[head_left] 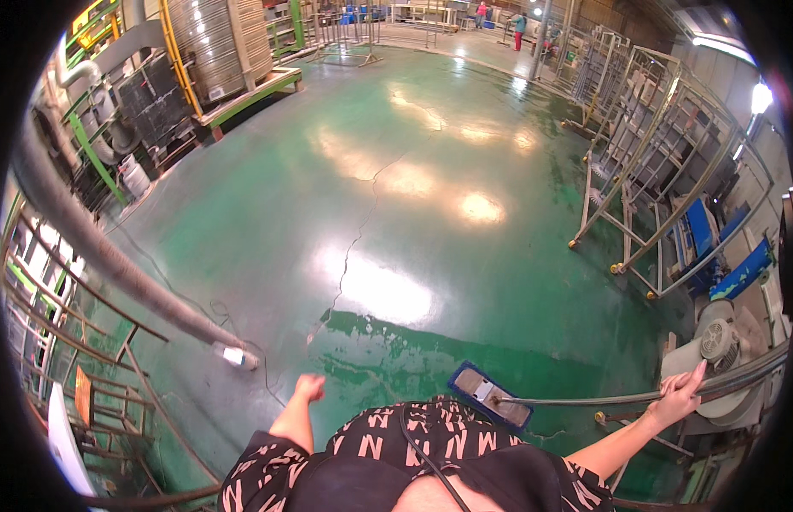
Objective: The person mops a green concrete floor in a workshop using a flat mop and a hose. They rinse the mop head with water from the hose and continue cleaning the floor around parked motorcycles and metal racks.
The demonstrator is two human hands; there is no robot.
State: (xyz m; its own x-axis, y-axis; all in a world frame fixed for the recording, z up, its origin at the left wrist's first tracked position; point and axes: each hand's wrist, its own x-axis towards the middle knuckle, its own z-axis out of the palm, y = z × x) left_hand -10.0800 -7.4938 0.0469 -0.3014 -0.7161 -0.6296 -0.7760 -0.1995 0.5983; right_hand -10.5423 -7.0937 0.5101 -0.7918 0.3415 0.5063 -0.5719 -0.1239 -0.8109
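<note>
My right hand [679,397] is out at the right, closed around the dark pole of a flat mop, with one finger lying along it. From that hand the mop handle [584,400] runs left to the mop head [475,386], a rectangular pad with a blue fringe. The pad rests on the green floor just ahead of my body, beside a wet patch [396,350]. My left hand [309,386] hangs in front of me at the left, loosely curled, with nothing visible in it.
A thick grey pillar or pipe [132,256] slants down at the left, near metal racks and a cable. Wheeled metal frames [661,171] and a motor [719,341] line the right. Large machinery [213,51] stands far left. Two people [519,32] are far back.
</note>
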